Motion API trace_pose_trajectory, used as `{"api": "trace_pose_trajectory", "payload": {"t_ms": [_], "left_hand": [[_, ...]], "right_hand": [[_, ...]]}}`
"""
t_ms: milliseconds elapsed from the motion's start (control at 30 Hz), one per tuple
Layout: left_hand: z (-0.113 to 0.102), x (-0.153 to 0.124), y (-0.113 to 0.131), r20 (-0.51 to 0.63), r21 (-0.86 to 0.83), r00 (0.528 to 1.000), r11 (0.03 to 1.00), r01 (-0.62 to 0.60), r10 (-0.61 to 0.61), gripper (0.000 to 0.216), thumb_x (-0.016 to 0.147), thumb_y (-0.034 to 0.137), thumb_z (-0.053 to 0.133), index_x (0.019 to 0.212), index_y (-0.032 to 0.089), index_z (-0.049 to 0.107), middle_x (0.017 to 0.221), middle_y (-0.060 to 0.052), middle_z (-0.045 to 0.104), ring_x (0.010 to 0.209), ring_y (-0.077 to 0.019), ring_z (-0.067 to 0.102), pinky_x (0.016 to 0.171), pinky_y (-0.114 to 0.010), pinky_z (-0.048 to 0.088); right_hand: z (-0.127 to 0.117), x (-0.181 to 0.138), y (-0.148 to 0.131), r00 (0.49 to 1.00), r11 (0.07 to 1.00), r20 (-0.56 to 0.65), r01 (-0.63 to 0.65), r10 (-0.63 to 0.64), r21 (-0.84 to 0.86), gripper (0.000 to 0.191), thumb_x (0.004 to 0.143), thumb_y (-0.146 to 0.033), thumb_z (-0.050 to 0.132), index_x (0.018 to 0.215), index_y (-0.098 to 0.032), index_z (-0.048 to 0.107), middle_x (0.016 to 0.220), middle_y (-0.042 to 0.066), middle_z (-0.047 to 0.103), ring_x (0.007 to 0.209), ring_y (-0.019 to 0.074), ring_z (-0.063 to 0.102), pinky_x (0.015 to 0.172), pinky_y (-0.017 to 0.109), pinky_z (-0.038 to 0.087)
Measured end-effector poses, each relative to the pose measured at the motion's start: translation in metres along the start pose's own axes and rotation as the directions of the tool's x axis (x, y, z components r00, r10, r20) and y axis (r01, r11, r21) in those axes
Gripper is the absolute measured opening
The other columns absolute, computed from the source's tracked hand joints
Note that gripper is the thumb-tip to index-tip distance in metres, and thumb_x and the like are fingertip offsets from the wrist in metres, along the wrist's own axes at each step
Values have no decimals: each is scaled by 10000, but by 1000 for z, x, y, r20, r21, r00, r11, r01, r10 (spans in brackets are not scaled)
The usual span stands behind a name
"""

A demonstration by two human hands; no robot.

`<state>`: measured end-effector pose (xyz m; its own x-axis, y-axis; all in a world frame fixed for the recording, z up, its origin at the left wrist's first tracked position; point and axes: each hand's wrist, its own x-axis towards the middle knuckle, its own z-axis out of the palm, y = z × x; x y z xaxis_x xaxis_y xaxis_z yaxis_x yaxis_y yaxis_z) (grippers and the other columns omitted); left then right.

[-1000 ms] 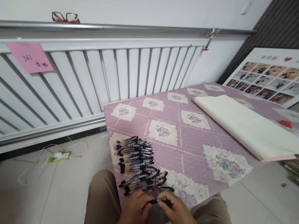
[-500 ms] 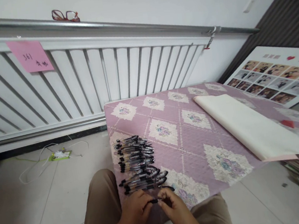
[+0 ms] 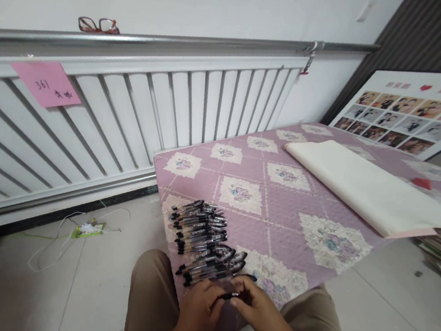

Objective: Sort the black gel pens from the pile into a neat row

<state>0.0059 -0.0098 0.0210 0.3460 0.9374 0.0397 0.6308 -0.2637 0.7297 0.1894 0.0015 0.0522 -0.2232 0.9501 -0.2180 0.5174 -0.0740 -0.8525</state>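
Observation:
My left hand (image 3: 200, 307) is closed around a black pen (image 3: 227, 296), whose dark grip end points right, out from between thumb and forefinger. At its pale tip my right hand (image 3: 258, 303) is curled, thumb and forefinger pinched close around it. The rest of the pen is hidden inside my left hand. Just beyond my fingers lies a row of several clear-barrelled pens (image 3: 202, 236) with black ends, side by side on the table. One dark curved piece (image 3: 248, 277) shows right behind my right hand, partly covered by it.
A purple floral cloth (image 3: 264, 181) covers the table. Across its right side lies a large cream sheet (image 3: 350, 188), with a photo board (image 3: 401, 113) behind. Beyond the table's far edge stands a white radiator (image 3: 182, 106). A power strip (image 3: 88, 229) with cables lies on the floor.
My right thumb and fingers have shifted slightly at the pen's tip, and a little more of the tip shows. The row of pens has not moved.

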Motion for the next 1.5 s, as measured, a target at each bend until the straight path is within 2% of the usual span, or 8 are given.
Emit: {"api": "trace_pose_trajectory", "payload": {"t_ms": [200,467,667,833,933,1033,1367,1500], "left_hand": [[0,-1,0,-2,-2,1000,1000,-6,6,209,851,189,479,947,228,661,899,-47,619,854,-206,583,739,-307,422],[-4,0,0,4,-28,1000,1000,-5,5,220,864,203,468,954,233,667,867,-43,605,831,-196,579,719,-296,423],[-2,-1,-1,-7,-7,1000,1000,-31,31,211,877,218,457,938,229,658,880,-39,613,837,-190,577,721,-289,421],[-4,0,0,-13,-5,999,1000,-30,30,217,881,216,448,927,234,660,854,-29,609,813,-180,577,701,-280,408],[-4,0,1,-9,-3,1000,1000,-16,16,219,860,196,457,928,236,661,857,-29,611,818,-183,579,702,-283,406],[-4,1,2,0,1,1000,1000,1,-1,221,847,191,461,926,230,664,865,-36,612,824,-191,580,710,-292,412],[-7,-1,4,-52,-63,998,998,26,-29,224,840,167,467,930,225,663,885,-44,616,876,-209,570,766,-329,433],[-10,-2,3,-70,-60,996,997,47,-51,239,831,142,471,957,218,660,909,-50,620,903,-210,573,800,-343,452]], "right_hand": [[1,0,-4,999,995,-2,43,-44,-90,184,817,-310,450,704,-204,550,751,38,610,763,204,579,714,297,425],[0,3,1,1000,998,9,8,-9,55,224,710,-231,547,927,-203,595,905,37,647,882,207,597,795,294,436],[-1,2,-4,1000,999,-4,-6,6,-32,209,811,-351,465,662,-212,512,673,6,557,689,187,541,653,285,407],[-6,2,-9,1000,999,5,-2,2,54,76,746,-248,503,775,-209,561,764,11,597,764,185,568,710,280,429],[-6,2,-7,1000,992,12,-7,6,125,196,710,-216,530,895,-207,594,829,16,626,813,191,588,750,288,441],[-4,2,-6,1000,991,5,-14,13,132,135,737,-267,546,831,-202,616,782,14,627,771,191,585,725,291,443],[-10,6,9,985,938,-141,-41,95,345,173,709,-361,627,769,-201,596,671,-14,579,625,152,532,602,255,430],[-7,7,16,978,966,-201,1,52,258,163,718,-356,601,753,-198,613,669,4,609,649,173,571,634,274,455]]}}
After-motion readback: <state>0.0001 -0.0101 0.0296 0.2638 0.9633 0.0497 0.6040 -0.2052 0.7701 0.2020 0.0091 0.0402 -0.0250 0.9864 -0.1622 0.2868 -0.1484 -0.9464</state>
